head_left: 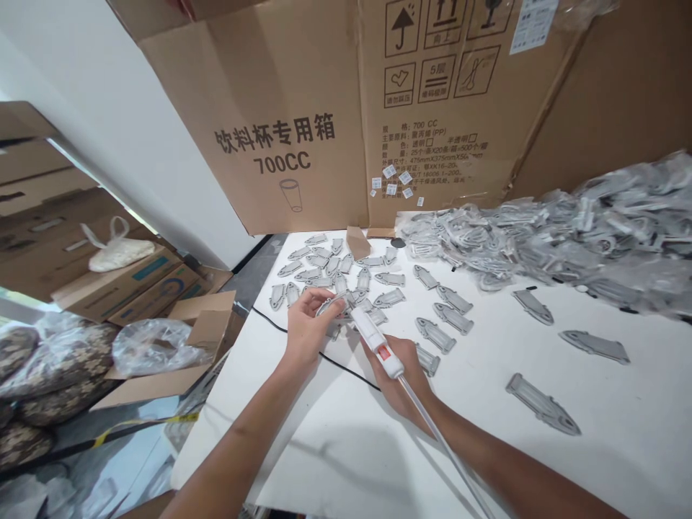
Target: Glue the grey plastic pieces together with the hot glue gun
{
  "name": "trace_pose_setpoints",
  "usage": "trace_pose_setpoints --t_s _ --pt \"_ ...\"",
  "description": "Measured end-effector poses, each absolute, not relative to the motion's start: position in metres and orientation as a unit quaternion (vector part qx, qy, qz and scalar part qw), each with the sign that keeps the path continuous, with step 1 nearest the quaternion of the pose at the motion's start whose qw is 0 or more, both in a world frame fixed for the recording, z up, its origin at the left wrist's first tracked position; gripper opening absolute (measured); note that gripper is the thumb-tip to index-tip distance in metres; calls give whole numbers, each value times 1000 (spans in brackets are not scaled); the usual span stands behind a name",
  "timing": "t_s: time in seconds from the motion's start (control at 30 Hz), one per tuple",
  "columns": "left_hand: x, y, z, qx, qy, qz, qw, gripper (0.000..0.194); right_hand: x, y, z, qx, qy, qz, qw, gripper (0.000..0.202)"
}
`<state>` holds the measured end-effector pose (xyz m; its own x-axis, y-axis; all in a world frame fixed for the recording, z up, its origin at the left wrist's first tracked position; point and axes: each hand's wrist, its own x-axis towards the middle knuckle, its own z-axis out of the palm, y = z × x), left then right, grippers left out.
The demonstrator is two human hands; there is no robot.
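My left hand (309, 324) pinches a small grey plastic part (331, 305) between thumb and fingers, just above the white table (324, 461). In my right hand (405, 375) is a white hot glue gun (373, 335), with a long clear glue stick (432, 418) coming out of its rear. The gun's nozzle end is close to the part in my left hand; whether they touch, I cannot tell. Several similar grey parts (389, 279) lie spread around and beyond my hands. To the right, another grey part (542, 404) rests by itself.
A big pile of bagged grey parts (595, 231) covers the table's back right. Large cardboard boxes (303, 94) stand behind it. A black cable (346, 366) runs across the tabletop under my hands. Cartons (156, 288) and plastic bags (154, 342) crowd the floor at left.
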<state>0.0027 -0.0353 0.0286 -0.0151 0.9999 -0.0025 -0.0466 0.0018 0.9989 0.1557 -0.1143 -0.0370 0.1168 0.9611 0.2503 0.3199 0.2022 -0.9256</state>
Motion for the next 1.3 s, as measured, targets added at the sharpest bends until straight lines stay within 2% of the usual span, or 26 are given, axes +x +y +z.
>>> trace_pose_setpoints --t_s 0.43,0.8,1.17,1.3 --pt "4 -36 27 493 501 524 481 32 156 -117 -21 -561 -560 350 500 41" --pt "2 -38 29 637 456 532 321 15 158 -120 -13 -553 -531 407 496 38" --pt "-8 -37 34 738 427 469 230 3 158 -117 -19 -558 -532 415 482 33" --pt "-8 -32 35 719 432 479 259 7 158 -116 -17 -554 -534 412 488 34"
